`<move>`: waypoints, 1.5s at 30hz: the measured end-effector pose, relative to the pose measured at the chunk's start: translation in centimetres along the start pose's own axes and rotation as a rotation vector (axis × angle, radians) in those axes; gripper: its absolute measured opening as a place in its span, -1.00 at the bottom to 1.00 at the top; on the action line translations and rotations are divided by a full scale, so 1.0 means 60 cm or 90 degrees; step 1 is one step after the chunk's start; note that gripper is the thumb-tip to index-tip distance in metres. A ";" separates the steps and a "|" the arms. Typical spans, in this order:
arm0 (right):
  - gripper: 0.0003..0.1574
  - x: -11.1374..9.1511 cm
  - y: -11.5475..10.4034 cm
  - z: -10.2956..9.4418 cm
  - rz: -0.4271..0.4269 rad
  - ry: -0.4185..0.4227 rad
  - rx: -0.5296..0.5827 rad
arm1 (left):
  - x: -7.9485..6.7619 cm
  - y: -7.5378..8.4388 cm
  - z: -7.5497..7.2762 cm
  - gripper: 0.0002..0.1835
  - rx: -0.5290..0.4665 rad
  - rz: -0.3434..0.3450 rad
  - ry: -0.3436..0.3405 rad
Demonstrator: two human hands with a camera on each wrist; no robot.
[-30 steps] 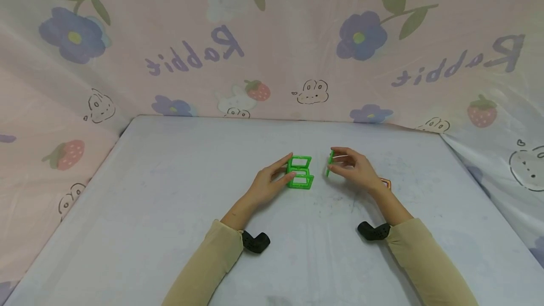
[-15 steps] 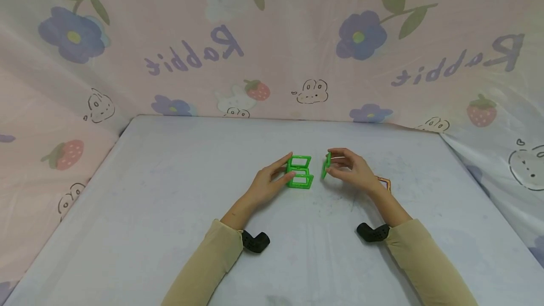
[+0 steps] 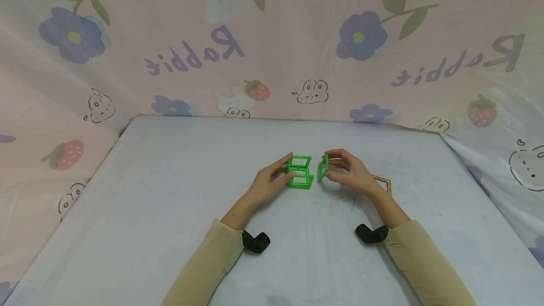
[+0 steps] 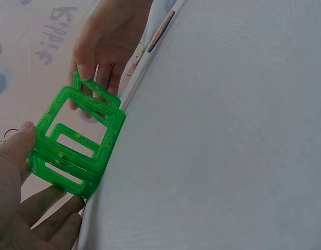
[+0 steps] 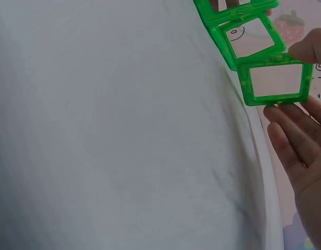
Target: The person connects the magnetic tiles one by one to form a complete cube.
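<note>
Several green see-through square frames, which look like magnetic tiles, are joined into an open-sided box (image 3: 301, 186) on the table. My left hand (image 3: 265, 185) holds this box from its left side, thumb at the near panel and fingers behind. Between the thumb and fingers of my right hand (image 3: 350, 171) a single green magnetic tile (image 3: 320, 170) is pinched upright, a small gap to the right of the box. In the right wrist view the thumb sits on the tile's upper edge (image 5: 274, 59) and fingertips are under its lower edge.
An orange frame-shaped tile (image 3: 386, 181) lies on the white table (image 3: 191, 192), partly hidden behind the right forearm. Behind the table hangs a printed cloth (image 3: 272, 51) with flowers and rabbits. Black devices are strapped at both wrists, such as the left wrist device (image 3: 256, 242).
My right hand has moved left with its green tile, closing on the box. The tile has turned to show more of its face. My left hand and the box have stayed put.
</note>
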State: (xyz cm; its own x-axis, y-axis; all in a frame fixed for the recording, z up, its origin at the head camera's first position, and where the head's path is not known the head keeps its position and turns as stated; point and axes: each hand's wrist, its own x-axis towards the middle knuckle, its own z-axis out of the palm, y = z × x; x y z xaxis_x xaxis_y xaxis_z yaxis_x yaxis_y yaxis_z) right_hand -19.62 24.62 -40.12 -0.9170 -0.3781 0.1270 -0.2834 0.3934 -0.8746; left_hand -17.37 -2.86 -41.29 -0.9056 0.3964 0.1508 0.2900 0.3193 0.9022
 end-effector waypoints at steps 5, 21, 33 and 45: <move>-0.28 -0.001 -0.003 0.003 -0.004 -0.004 -0.005 | 0.000 0.001 0.000 -0.38 0.003 0.001 -0.001; -0.27 0.001 -0.008 0.015 -0.026 -0.019 0.018 | -0.001 0.001 -0.001 -0.37 0.005 -0.002 0.002; -0.27 0.003 -0.009 0.022 -0.029 -0.036 0.010 | -0.002 0.001 -0.001 -0.37 0.007 -0.007 0.002; -0.26 0.005 -0.012 0.029 -0.042 -0.049 0.017 | -0.001 0.000 0.000 -0.38 0.005 -0.002 0.006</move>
State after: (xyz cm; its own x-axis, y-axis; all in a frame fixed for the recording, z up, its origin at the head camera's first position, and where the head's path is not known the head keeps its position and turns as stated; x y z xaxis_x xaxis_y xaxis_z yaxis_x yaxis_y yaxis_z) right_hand -19.23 22.77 -40.29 -0.8721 -0.4659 0.1497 -0.3341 0.3433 -0.8778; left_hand -17.29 -2.89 -41.28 -0.9094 0.3873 0.1517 0.2893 0.3270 0.8996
